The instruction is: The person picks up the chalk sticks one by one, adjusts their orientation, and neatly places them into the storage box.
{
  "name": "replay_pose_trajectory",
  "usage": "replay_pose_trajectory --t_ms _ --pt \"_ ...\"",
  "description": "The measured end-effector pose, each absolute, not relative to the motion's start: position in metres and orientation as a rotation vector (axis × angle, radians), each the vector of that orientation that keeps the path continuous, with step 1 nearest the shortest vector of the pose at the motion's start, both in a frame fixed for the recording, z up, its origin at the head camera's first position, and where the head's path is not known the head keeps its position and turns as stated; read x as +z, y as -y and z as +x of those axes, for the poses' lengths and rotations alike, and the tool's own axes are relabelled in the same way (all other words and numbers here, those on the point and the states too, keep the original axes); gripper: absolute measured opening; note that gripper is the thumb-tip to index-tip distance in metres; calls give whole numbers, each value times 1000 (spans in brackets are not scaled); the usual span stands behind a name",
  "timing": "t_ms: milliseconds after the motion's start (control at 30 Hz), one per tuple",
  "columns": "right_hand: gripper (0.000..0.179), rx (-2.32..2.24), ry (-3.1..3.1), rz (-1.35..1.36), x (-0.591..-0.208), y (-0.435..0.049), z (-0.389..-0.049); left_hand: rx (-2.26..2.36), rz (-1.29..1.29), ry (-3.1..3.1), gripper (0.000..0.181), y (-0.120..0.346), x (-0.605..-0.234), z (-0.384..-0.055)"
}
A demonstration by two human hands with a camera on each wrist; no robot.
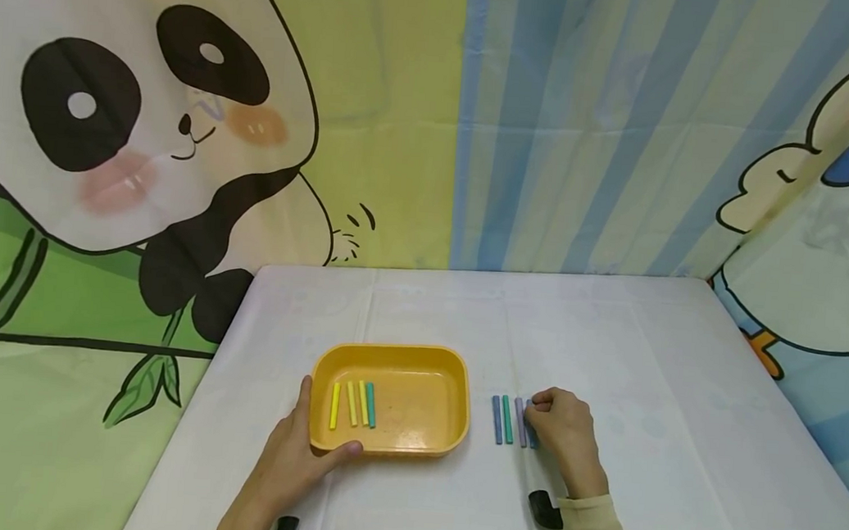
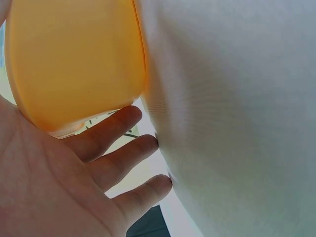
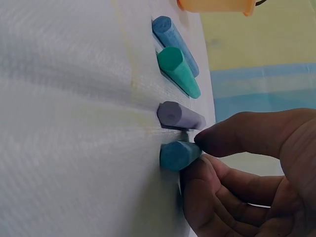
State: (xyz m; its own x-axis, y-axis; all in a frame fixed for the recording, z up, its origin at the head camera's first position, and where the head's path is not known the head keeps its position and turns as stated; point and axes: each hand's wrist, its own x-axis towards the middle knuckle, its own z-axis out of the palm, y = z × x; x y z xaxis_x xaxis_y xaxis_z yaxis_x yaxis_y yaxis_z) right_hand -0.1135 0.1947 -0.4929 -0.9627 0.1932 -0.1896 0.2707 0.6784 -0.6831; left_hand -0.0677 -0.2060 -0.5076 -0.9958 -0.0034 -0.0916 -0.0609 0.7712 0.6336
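My left hand (image 1: 289, 457) rests around the near left corner of a yellow tray (image 1: 419, 443). Its fingers lie fairly straight along the outer wall, with fingertips touching the white cloth in the left wrist view. Three yellow chalk sticks (image 1: 351, 404) and a teal chalk stick (image 1: 370, 405) lie side by side inside the tray. Right of it, my right hand (image 1: 566, 431) pinches a blue chalk stick (image 3: 177, 155) between thumb and finger, close to the cloth. Beside it lie a purple chalk stick (image 3: 177, 115), a green one (image 3: 177, 69) and another blue one (image 3: 173, 42).
A white cloth (image 1: 553, 331) covers the table. Behind stands a printed curtain (image 1: 394, 172) with a panda on the left and blue stripes toward the right. Black straps (image 1: 544, 510) show at my wrists.
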Motion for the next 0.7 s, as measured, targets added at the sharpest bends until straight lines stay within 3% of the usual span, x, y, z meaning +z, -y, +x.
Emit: replay_pose_trajectory --t_ms 700 --pt "26 -1145 -2813 384 -492 -200 -113 1043 -55 -2872 134 206 -508 -68"
